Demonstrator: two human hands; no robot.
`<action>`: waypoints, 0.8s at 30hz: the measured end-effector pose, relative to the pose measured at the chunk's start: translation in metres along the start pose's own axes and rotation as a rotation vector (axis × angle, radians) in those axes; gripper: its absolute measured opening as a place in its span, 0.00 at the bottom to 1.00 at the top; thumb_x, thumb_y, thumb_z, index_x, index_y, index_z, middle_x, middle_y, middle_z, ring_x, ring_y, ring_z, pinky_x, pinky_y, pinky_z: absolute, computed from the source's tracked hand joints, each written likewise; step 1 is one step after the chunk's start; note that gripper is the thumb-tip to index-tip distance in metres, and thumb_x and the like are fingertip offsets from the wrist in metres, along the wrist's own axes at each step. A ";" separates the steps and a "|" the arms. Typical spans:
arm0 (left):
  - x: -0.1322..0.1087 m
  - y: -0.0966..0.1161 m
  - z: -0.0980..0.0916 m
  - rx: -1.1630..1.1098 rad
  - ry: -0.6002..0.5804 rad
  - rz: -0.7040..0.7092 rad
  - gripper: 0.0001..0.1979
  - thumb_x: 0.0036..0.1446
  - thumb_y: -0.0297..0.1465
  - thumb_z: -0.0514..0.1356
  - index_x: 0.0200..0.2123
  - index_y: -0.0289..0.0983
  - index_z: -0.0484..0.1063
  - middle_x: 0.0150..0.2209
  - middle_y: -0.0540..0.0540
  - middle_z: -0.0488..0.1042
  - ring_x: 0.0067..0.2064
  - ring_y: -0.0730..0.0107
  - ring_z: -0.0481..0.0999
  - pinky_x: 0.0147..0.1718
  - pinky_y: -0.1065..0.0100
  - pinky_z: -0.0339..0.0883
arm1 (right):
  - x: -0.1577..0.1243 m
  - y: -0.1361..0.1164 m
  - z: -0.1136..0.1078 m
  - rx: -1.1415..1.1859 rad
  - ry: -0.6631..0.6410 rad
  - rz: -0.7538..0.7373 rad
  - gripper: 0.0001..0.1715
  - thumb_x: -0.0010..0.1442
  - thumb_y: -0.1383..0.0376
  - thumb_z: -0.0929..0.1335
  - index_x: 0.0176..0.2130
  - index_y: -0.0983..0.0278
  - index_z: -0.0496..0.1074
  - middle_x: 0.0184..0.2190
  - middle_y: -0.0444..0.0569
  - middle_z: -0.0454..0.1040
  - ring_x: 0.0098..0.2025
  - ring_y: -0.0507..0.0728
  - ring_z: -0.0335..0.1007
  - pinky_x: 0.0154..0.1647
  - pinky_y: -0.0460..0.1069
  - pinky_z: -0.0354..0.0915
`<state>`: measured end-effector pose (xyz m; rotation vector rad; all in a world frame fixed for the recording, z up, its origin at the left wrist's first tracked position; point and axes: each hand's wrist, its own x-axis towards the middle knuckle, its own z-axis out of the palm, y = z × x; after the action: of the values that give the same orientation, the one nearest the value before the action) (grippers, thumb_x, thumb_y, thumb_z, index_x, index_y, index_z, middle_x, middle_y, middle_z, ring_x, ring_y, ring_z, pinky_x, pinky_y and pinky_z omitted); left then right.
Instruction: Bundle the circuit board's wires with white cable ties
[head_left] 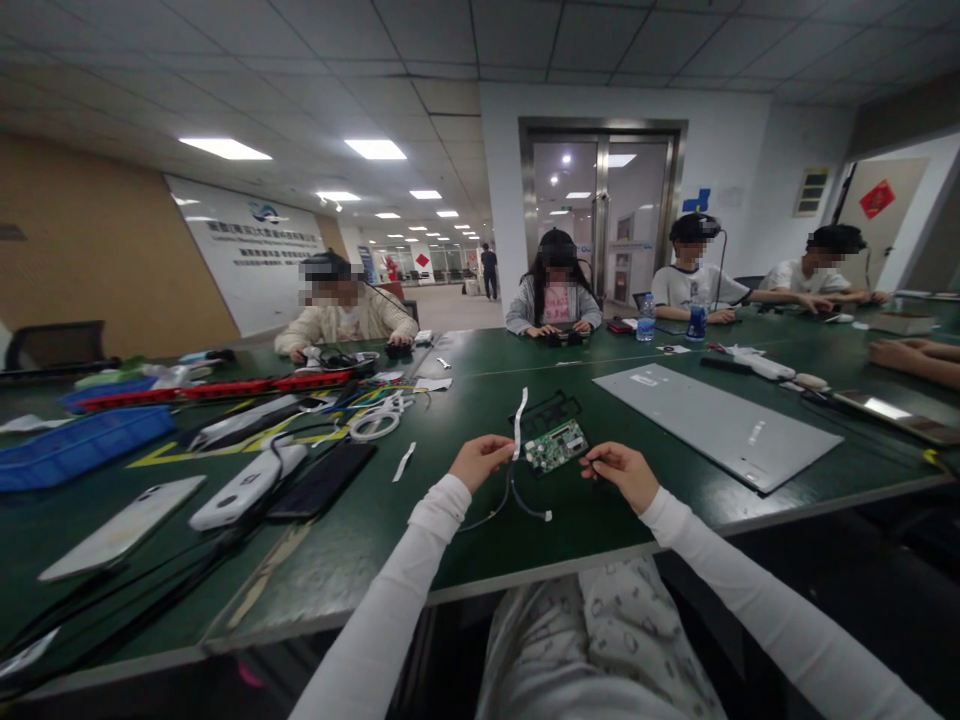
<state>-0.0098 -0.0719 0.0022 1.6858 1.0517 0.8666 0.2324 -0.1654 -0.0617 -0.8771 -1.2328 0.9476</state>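
In the head view my left hand [482, 461] is closed in a pinch on a white ribbon cable [520, 412], which stands up from the fingertips. Below these fingers a dark cable bundle [534, 511] with a small white connector hangs or lies over the table; whether the hand grips it too, I cannot tell. Between my hands is a green circuit board [556, 448], with a black plastic frame [562, 407] behind it. Fingers pinched, my right hand [624, 474] is just right of the board. Something small and dark shows at its fingertips, too small to name.
A flat grey panel [712, 425] lies to the right. On the left are another white strip [403, 462], a coiled white cable [375, 422], a black phone [324, 482], a white power bank [246, 487], a white phone [124, 525] and a blue tray [90, 447]. Several people sit around the table.
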 end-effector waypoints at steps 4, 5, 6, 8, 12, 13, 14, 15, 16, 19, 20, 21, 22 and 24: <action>0.004 -0.002 0.010 0.017 0.071 0.055 0.19 0.36 0.41 0.63 0.28 0.33 0.71 0.23 0.49 0.71 0.25 0.75 0.66 0.23 0.74 0.58 | 0.000 -0.001 0.001 -0.005 -0.008 -0.015 0.11 0.48 0.62 0.69 0.32 0.65 0.68 0.32 0.49 0.74 0.32 0.55 0.72 0.32 0.49 0.64; 0.005 -0.002 0.011 0.020 0.087 0.057 0.18 0.36 0.41 0.63 0.28 0.33 0.70 0.23 0.49 0.70 0.24 0.76 0.66 0.23 0.74 0.58 | 0.000 -0.001 0.001 -0.006 -0.011 -0.019 0.11 0.48 0.62 0.69 0.32 0.65 0.68 0.32 0.49 0.74 0.32 0.55 0.72 0.32 0.49 0.64; 0.005 -0.002 0.012 0.023 0.098 0.055 0.18 0.36 0.41 0.63 0.27 0.32 0.70 0.23 0.49 0.70 0.24 0.76 0.65 0.22 0.74 0.58 | 0.000 0.000 0.001 -0.008 -0.014 -0.021 0.11 0.48 0.62 0.69 0.32 0.65 0.68 0.32 0.49 0.74 0.32 0.55 0.73 0.32 0.49 0.64; 0.006 -0.001 0.013 0.025 0.107 0.042 0.17 0.36 0.40 0.63 0.26 0.32 0.71 0.22 0.50 0.69 0.24 0.76 0.65 0.22 0.74 0.57 | 0.000 0.000 0.000 -0.014 -0.014 -0.022 0.11 0.48 0.61 0.68 0.33 0.65 0.68 0.32 0.49 0.74 0.32 0.55 0.73 0.32 0.49 0.65; 0.005 0.002 0.014 0.045 0.116 -0.001 0.16 0.36 0.40 0.63 0.25 0.32 0.71 0.20 0.51 0.67 0.23 0.77 0.64 0.21 0.75 0.56 | 0.000 0.001 0.000 -0.033 -0.020 -0.021 0.12 0.48 0.61 0.68 0.33 0.65 0.68 0.32 0.49 0.74 0.32 0.55 0.73 0.32 0.50 0.65; 0.004 0.003 0.014 0.053 0.121 -0.014 0.16 0.36 0.40 0.63 0.25 0.32 0.72 0.20 0.51 0.67 0.23 0.76 0.64 0.20 0.75 0.55 | 0.000 0.001 0.000 -0.036 -0.020 -0.022 0.12 0.48 0.61 0.68 0.33 0.65 0.68 0.33 0.49 0.74 0.32 0.55 0.73 0.32 0.50 0.65; 0.004 0.004 0.015 0.061 0.127 -0.023 0.16 0.36 0.40 0.62 0.25 0.32 0.72 0.20 0.50 0.68 0.23 0.76 0.64 0.20 0.74 0.55 | 0.000 0.000 0.000 -0.037 -0.020 -0.023 0.12 0.48 0.61 0.68 0.33 0.65 0.68 0.33 0.49 0.74 0.32 0.55 0.73 0.33 0.50 0.65; 0.003 0.006 0.016 0.066 0.136 -0.029 0.17 0.36 0.40 0.62 0.26 0.32 0.72 0.20 0.50 0.68 0.23 0.76 0.64 0.20 0.74 0.55 | -0.001 0.000 0.000 -0.038 -0.020 -0.022 0.12 0.49 0.61 0.68 0.33 0.65 0.68 0.33 0.49 0.74 0.32 0.55 0.73 0.33 0.50 0.65; 0.003 0.008 0.017 0.069 0.145 -0.032 0.16 0.36 0.40 0.63 0.25 0.32 0.73 0.19 0.50 0.68 0.23 0.76 0.64 0.20 0.74 0.55 | -0.001 0.000 0.000 -0.040 -0.019 -0.021 0.12 0.49 0.61 0.68 0.33 0.65 0.68 0.33 0.49 0.74 0.32 0.55 0.73 0.33 0.50 0.65; 0.001 0.012 0.019 0.074 0.166 -0.027 0.15 0.36 0.38 0.63 0.24 0.32 0.73 0.18 0.50 0.68 0.22 0.76 0.64 0.20 0.73 0.55 | -0.001 -0.001 0.001 -0.044 -0.023 -0.017 0.11 0.49 0.62 0.68 0.34 0.65 0.68 0.33 0.49 0.74 0.33 0.55 0.73 0.33 0.50 0.65; 0.001 0.013 0.020 0.073 0.172 -0.027 0.14 0.35 0.38 0.63 0.23 0.32 0.73 0.18 0.50 0.68 0.22 0.76 0.64 0.20 0.73 0.55 | -0.001 -0.001 0.001 -0.045 -0.022 -0.019 0.11 0.49 0.62 0.68 0.34 0.65 0.68 0.33 0.49 0.74 0.32 0.55 0.73 0.33 0.49 0.65; 0.001 0.013 0.021 0.069 0.180 -0.028 0.13 0.35 0.37 0.63 0.23 0.32 0.73 0.18 0.50 0.69 0.22 0.76 0.64 0.20 0.73 0.55 | -0.001 -0.001 0.001 -0.045 -0.022 -0.022 0.10 0.49 0.62 0.68 0.34 0.65 0.68 0.33 0.49 0.74 0.32 0.55 0.73 0.33 0.49 0.65; 0.001 0.013 0.022 0.061 0.187 -0.030 0.12 0.35 0.36 0.63 0.23 0.32 0.73 0.18 0.50 0.69 0.22 0.76 0.64 0.20 0.73 0.55 | -0.001 -0.001 0.001 -0.046 -0.022 -0.024 0.10 0.49 0.62 0.67 0.33 0.65 0.68 0.33 0.49 0.74 0.32 0.55 0.73 0.33 0.49 0.65; 0.001 0.012 0.023 0.036 0.196 -0.038 0.12 0.34 0.36 0.64 0.24 0.33 0.73 0.18 0.50 0.69 0.22 0.75 0.64 0.20 0.73 0.55 | -0.002 -0.002 0.001 -0.046 -0.023 -0.025 0.10 0.49 0.62 0.67 0.33 0.65 0.68 0.33 0.49 0.74 0.32 0.55 0.72 0.33 0.50 0.65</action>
<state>0.0141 -0.0811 0.0063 1.6289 1.2339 1.0090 0.2314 -0.1673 -0.0607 -0.8867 -1.2871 0.9152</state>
